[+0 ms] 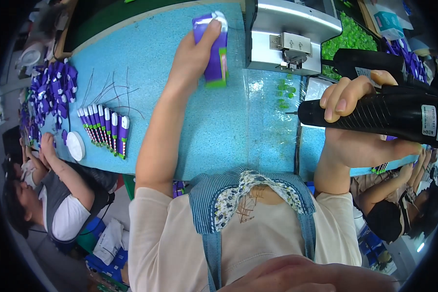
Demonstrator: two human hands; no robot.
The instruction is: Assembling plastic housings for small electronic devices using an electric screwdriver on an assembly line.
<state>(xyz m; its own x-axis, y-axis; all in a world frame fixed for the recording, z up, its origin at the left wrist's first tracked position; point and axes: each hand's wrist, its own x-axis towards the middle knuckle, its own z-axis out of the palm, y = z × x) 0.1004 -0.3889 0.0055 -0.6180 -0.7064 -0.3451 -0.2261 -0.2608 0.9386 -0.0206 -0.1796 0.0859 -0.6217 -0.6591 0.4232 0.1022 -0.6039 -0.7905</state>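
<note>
My left hand (189,63) is closed around a long purple plastic casing (211,65) with a white end and green and pink trim, held upright above the blue table. Its thumb presses on the white end. In my right hand (348,97) lies a black electric screwdriver (404,114), its thin bit pointing left over the table. The fingers wrap its body from above. Between my hands, small green pieces (284,90) lie scattered on a clear plastic sheet. A silver metal machine (297,29) with a small front mechanism stands just beyond them.
Several purple and white assembled pieces (107,129) stand in a row at left, thin wires (113,90) behind them. A purple heap (53,92) and a white round lid (75,146) lie farther left. Green parts (350,41) fill a tray at right. Co-workers (65,209) sit at both sides.
</note>
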